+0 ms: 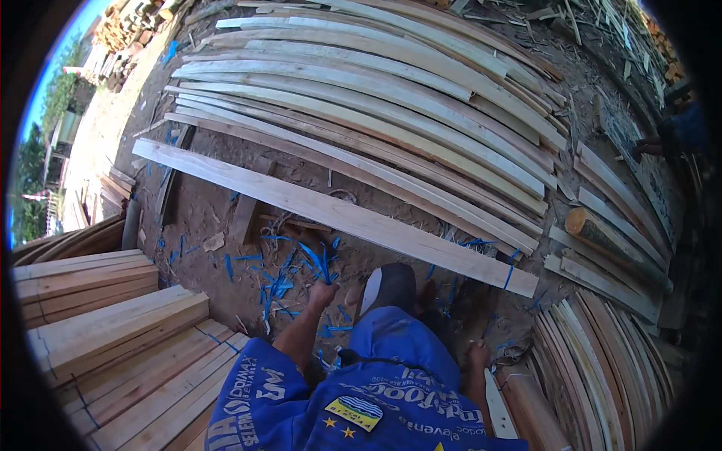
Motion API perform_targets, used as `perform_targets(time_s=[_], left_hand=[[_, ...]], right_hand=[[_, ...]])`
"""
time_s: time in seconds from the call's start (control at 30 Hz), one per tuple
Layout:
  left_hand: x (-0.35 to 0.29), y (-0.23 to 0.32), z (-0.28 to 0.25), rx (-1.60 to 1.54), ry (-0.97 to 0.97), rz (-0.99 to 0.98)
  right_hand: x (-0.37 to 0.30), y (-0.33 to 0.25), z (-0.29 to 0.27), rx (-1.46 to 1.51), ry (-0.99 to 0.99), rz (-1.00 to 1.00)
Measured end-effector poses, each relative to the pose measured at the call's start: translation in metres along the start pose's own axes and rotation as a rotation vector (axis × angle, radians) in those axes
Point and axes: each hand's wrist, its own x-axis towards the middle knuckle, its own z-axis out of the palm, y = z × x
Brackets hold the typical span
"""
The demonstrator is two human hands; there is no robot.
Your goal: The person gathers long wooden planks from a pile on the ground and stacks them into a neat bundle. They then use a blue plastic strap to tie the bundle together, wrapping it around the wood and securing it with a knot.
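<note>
Left hand closed round blue plastic strips mid-frame — below the long pale wooden plank, slanting down rightward; right hand — grip unclear.

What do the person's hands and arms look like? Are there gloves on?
No gloves: the left hand and right hand are both bare. The left forearm is bare too, below a loose blue sleeve with white printing. The sleeve is part of a blue shirt with more white printing and a yellow-edged badge.
</note>
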Motion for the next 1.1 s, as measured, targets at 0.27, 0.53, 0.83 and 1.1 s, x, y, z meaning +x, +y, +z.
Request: perform_targets(time_s=[0.27, 0.53, 0.83, 1.1], left_hand=[[-0.058, 0.075, 0.068, -0.023, -0.112, 0.204], [-0.038, 0.074, 0.118, 0.174, -0.109, 0.247], [-0.023, 0.074, 0.172, 0.754, -0.135, 0.475], [-0.139, 0.119, 0.352, 0.527, 0.046, 0.061]], right_hand=[[0.036, -0.117, -0.078, 0.490, -0.056, 0.125], [0.023, -0.095, -0.116, 0.404, 0.107, 0.217], [0.142, -0.030, -0.147, -0.192, 0.113, 0.148], [0.308, -0.071, -0.102, -0.617, -0.206, -0.073]])
